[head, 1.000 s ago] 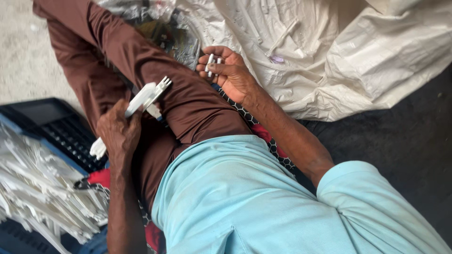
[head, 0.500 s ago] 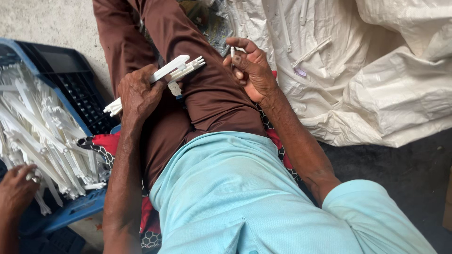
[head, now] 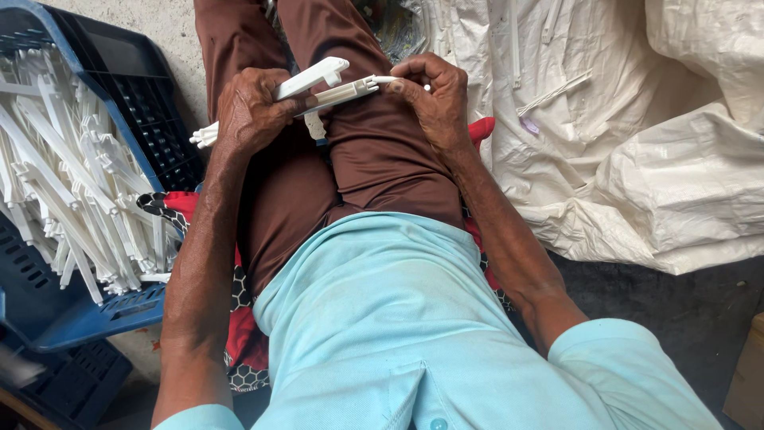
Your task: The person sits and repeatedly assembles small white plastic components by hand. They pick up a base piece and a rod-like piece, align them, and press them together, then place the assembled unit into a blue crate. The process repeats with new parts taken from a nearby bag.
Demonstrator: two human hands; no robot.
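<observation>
Big cream sack [head: 652,159] lies right, blue crate [head: 48,318] left; left hand [head: 251,107] grips white plastic pieces [head: 318,87]; right hand [head: 434,99] fingers pinch their tip.

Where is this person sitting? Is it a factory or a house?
Probably a small, informal workshop. The person sits low on the ground beside a blue crate heaped with identical white plastic parts and a big white sack, both hands working one such part.

large cream woven sack [head: 660,159] at right, brown carton corner [head: 752,374] bottom right
</observation>
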